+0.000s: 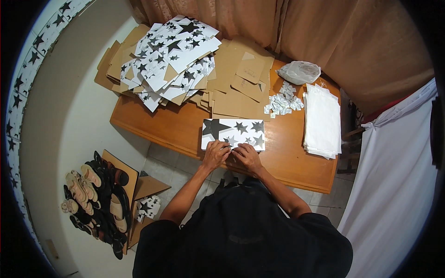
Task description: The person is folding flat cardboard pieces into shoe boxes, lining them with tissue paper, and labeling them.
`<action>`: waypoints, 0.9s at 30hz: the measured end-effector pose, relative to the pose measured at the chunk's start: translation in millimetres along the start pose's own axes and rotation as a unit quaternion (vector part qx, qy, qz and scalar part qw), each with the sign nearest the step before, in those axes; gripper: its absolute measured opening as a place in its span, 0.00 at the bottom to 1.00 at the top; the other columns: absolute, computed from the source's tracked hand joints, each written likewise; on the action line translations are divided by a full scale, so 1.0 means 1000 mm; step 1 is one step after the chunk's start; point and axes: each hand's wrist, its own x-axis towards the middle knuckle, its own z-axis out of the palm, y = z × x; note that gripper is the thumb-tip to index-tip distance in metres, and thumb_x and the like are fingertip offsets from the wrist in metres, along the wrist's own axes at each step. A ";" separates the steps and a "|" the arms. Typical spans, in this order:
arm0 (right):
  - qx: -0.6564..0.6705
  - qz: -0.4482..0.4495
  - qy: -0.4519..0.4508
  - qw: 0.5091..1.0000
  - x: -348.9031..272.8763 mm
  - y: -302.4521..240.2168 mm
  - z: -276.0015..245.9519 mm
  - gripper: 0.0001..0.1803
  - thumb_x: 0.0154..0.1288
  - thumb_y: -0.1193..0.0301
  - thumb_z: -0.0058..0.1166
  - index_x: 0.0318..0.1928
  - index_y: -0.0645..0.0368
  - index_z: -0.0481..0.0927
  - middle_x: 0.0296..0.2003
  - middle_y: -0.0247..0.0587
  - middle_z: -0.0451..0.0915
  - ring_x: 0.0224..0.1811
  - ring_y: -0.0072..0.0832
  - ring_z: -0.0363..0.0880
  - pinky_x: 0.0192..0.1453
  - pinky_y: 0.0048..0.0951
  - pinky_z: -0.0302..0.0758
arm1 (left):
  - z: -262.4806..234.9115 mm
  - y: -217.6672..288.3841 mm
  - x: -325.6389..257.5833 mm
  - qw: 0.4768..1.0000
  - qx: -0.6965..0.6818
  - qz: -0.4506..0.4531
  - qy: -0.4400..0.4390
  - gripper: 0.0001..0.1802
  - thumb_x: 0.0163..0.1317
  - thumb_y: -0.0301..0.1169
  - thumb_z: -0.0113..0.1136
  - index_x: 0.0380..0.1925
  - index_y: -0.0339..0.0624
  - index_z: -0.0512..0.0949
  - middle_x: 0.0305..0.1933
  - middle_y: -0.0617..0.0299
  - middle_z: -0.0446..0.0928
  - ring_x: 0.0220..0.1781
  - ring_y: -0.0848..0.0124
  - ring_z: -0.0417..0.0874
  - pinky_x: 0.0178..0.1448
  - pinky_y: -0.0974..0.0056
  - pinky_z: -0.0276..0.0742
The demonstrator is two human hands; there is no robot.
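Note:
A white cardboard box printed with black stars lies flat on the wooden table, near its front edge. My left hand presses on the box's near edge at the left, fingers curled over the cardboard. My right hand rests beside it on the same edge, fingers bent on the box. Both hands touch the box side by side. My forearms come up from my dark clothing at the bottom.
A pile of flat star-printed and brown cardboard blanks covers the table's far left. Stacked white sheets, small white packets and a clear plastic bag lie at the right. Sandals in a cardboard box sit on the floor at left.

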 end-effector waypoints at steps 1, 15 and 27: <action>-0.003 -0.002 -0.007 1.000 0.000 0.001 0.001 0.19 0.55 0.71 0.62 0.50 0.59 0.84 0.49 0.40 0.81 0.58 0.41 0.77 0.64 0.44 0.75 | 0.000 0.000 0.000 1.000 0.009 0.012 0.003 0.10 0.55 0.29 0.72 0.38 0.44 0.86 0.49 0.67 0.83 0.49 0.67 0.80 0.53 0.56 0.69; -0.012 0.017 -0.011 1.000 -0.006 0.000 0.009 0.21 0.56 0.69 0.65 0.52 0.57 0.84 0.53 0.38 0.81 0.57 0.40 0.78 0.64 0.41 0.76 | 0.010 -0.007 -0.007 0.998 0.002 0.036 0.051 0.11 0.55 0.27 0.72 0.39 0.41 0.85 0.49 0.62 0.85 0.46 0.64 0.82 0.56 0.55 0.73; -0.010 0.031 -0.014 0.999 -0.008 0.003 0.011 0.22 0.54 0.69 0.66 0.52 0.54 0.83 0.52 0.37 0.81 0.56 0.38 0.79 0.61 0.38 0.78 | 0.009 -0.008 -0.004 0.999 -0.031 0.020 0.027 0.12 0.53 0.26 0.74 0.37 0.38 0.85 0.45 0.62 0.86 0.44 0.64 0.81 0.53 0.55 0.74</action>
